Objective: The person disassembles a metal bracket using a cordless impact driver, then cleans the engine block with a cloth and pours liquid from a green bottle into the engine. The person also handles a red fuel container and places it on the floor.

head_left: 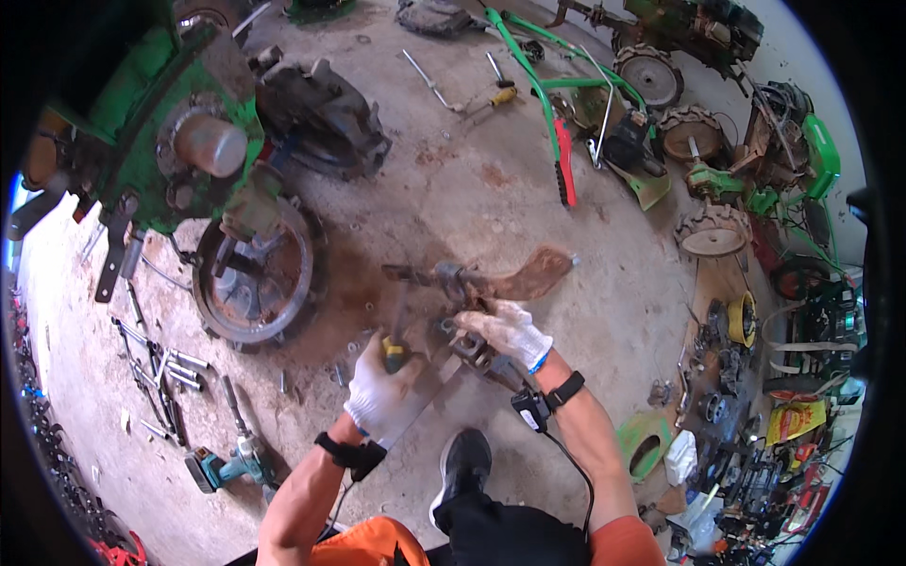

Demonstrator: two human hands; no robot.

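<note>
Scattering a loose bolt (pixel 283 380) on the left is one risk, should the left forearm sweep across the concrete floor (pixel 415 198). Next along, the left hand (pixel 376 385) has its gloved fingers curled closely around the handle of a screwdriver (pixel 394 355) whose shaft points toward the far side; if that tip slid off a rusted edge, it could jab the nearby right hand (pixel 510 330). The right hand is partly closed, its fingertips at the near side of a rusty curved blade (pixel 533 275) in the middle of the scene. I cannot tell whether they grip it or only steady it; a light hold might let the blade twist, as its bent shape looks unlikely to sit flat. Farther right, the cable (pixel 591 486) hanging from the right wrist could snag if that arm pulled back.

As for surfaces, the machine housing (pixel 123 123) at far left is worn green metal streaked with dirt. Right of it stands a round, dished wheel (pixel 241 300), brown with grime, with a teal-and-black cordless power tool (pixel 247 457) nearer the person. The gloves are white fabric, smudged at the fingers. Just nearer than the blade sits a dark, blocky metal fitting (pixel 469 347) with round holes; the blade itself is flat, widening rightward, and coated in orange-brown rust.
</note>
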